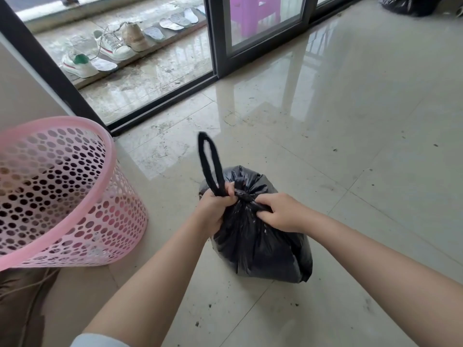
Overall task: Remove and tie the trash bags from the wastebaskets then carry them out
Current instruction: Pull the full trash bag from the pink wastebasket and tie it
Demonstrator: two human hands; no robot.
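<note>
Head view: my pink wastebasket stands at nine o'clock on the floor. The black trash bag sits at centre. My left hand grips its loop; my right hand pinches what looks like the knot.

Head-worn view, forward and down, close over the floor.

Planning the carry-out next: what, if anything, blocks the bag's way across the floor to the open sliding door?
Nothing visible does. The bag sits on bare floor, the basket stands off to its left, and the door gap is open.
</note>
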